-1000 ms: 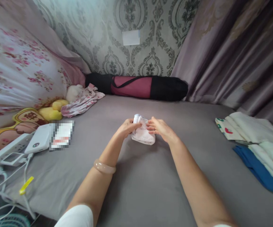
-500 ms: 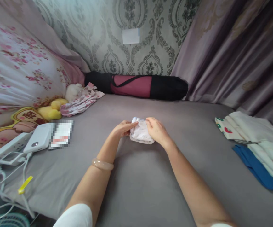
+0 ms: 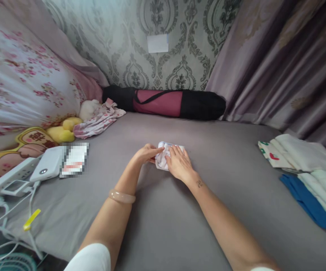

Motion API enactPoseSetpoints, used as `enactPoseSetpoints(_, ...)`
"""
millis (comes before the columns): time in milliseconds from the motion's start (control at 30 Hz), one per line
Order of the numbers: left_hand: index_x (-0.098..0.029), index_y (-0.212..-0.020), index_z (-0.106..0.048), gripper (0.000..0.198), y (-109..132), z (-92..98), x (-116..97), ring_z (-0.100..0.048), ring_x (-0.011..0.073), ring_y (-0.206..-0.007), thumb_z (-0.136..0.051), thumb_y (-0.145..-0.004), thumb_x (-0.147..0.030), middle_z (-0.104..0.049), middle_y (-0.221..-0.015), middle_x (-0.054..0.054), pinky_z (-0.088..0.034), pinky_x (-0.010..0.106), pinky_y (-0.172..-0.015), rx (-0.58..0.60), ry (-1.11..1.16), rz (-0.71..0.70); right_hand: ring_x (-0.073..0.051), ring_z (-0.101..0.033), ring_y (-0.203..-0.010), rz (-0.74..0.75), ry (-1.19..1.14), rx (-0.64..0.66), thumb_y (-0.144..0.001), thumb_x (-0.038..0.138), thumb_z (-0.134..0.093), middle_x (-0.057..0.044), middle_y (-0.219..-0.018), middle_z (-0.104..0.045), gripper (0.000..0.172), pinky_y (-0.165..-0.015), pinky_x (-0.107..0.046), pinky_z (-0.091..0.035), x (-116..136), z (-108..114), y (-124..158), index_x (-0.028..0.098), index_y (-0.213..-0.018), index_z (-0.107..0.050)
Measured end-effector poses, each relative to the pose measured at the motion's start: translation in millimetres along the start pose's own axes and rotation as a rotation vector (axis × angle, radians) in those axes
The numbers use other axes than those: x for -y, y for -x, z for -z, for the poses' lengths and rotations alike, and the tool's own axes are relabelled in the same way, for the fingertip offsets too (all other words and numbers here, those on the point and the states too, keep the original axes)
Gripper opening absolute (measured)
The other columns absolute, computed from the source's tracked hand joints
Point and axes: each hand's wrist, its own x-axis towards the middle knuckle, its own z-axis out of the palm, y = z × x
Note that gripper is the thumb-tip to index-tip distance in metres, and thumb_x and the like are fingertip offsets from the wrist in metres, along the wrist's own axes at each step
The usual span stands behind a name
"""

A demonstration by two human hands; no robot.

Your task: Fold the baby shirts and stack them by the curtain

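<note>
A small white folded cloth (image 3: 163,151) with a faint pink print lies on the grey bed sheet (image 3: 179,218) in the middle of the view. My right hand (image 3: 179,165) rests flat on top of it, fingers stretched out, and covers most of it. My left hand (image 3: 146,154) touches the cloth's left edge with its fingertips pinched on it. A pale bangle (image 3: 122,196) sits on my left wrist.
A black and maroon roll bag (image 3: 165,102) lies along the patterned wall. Folded clothes (image 3: 306,165) are stacked at the right. At the left are a floral quilt (image 3: 18,79), yellow plush toy (image 3: 62,130), pink garment (image 3: 97,120), power bank (image 3: 48,169) and cables (image 3: 7,218).
The cloth was held up between both hands; it has come down onto the sheet. My right hand has moved over it and now lies flat on it.
</note>
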Motion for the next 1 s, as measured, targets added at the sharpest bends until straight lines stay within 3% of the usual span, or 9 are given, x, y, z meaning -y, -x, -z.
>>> enactPoseSetpoints(167,-0.011,-0.067,-0.062,0.033,-4,-1.4,2,-0.055,0.0118,-0.05,-0.076,-0.072,-0.04,-0.061,-0.055,0.002,-0.048,0.025,-0.054,0.03,0.057,0.002,-0.028,-0.037,-0.136,0.101,-0.011,-0.02,-0.095,0.019,-0.031,-0.018,-0.143,-0.048,0.048,-0.115,-0.047,-0.017,8,-5,5,0.006,-0.137,-0.048)
enactPoseSetpoints(333,-0.01,-0.068,-0.063,0.026,-4,-4.4,2,-0.056,0.0109,-0.051,-0.079,-0.07,-0.03,-0.06,-0.054,0.001,-0.047,0.024,-0.056,0.016,0.127,0.052,-0.026,-0.04,-0.134,0.097,-0.081,-0.006,-0.096,0.02,-0.03,-0.018,-0.14,-0.051,0.045,-0.114,-0.046,-0.019,4,-7,1,0.006,-0.134,-0.05)
enactPoseSetpoints(467,-0.01,-0.072,-0.063,0.024,-4,-7.2,1,-0.058,0.0118,-0.054,-0.081,-0.067,-0.026,-0.063,-0.059,0.001,-0.048,0.025,-0.058,0.055,0.246,0.08,-0.021,-0.05,-0.122,0.086,-0.203,-0.002,-0.094,0.019,-0.036,-0.013,-0.128,-0.06,0.037,-0.107,-0.038,-0.031,-2,5,-5,0.014,-0.123,-0.059)
enactPoseSetpoints(633,-0.012,-0.083,-0.065,0.023,-1,-11.3,-5,-0.062,0.0136,-0.061,-0.077,-0.068,-0.023,-0.067,-0.068,0.002,-0.051,0.027,-0.063,0.112,0.37,0.088,-0.021,-0.056,-0.11,-0.011,-0.268,-0.094,-0.091,0.022,-0.045,-0.01,-0.117,-0.064,0.031,-0.099,-0.032,-0.038,-7,25,-7,0.019,-0.112,-0.067)
enactPoseSetpoints(867,-0.012,-0.089,-0.066,0.025,15,-22.4,-23,-0.059,0.0124,-0.061,-0.073,-0.07,-0.025,-0.063,-0.069,0.002,-0.048,0.023,-0.059,0.056,0.334,-0.094,-0.02,-0.062,-0.1,-0.108,-0.506,-0.111,-0.093,0.029,-0.044,-0.008,-0.108,-0.069,0.03,-0.09,-0.03,-0.044,-11,45,-8,0.021,-0.107,-0.07)
enactPoseSetpoints(1000,-0.011,-0.085,-0.064,0.024,30,-26.2,-35,-0.055,0.0102,-0.058,-0.07,-0.074,-0.032,-0.06,-0.067,0.002,-0.04,0.019,-0.052,-0.093,0.111,-0.271,-0.019,-0.066,-0.089,-0.173,-0.912,-0.014,-0.098,0.041,-0.033,-0.009,-0.104,-0.071,0.042,-0.08,-0.03,-0.05,-4,58,-6,0.019,-0.114,-0.065)
